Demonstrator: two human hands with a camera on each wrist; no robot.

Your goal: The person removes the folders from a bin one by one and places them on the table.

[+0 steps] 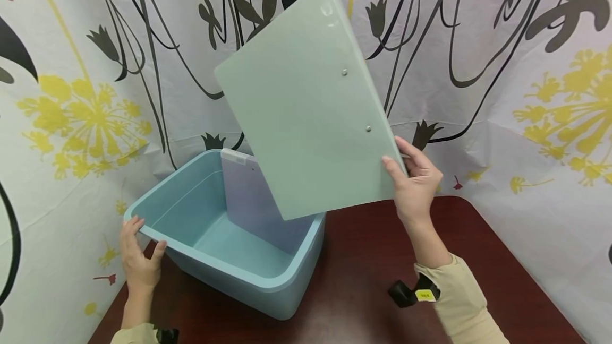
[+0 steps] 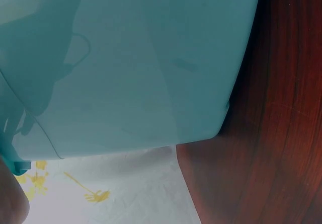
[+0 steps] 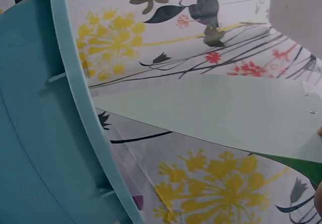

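Observation:
A pale green file folder with two metal rivets is held up, tilted, above the right side of a light blue plastic bin. My right hand pinches its lower right corner, thumb on the face toward me, fingers behind. At the bin's left corner, my left hand holds the rim, fingertips over the edge and thumb against the near side. Inside the bin a purple folder stands upright against the far wall, partly hidden by the green one. In the right wrist view, the green folder extends beyond the bin's rim.
The bin stands on a dark reddish-brown wooden table. White cloth printed with flowers hangs behind and at both sides. A black wrist camera is strapped at the right sleeve.

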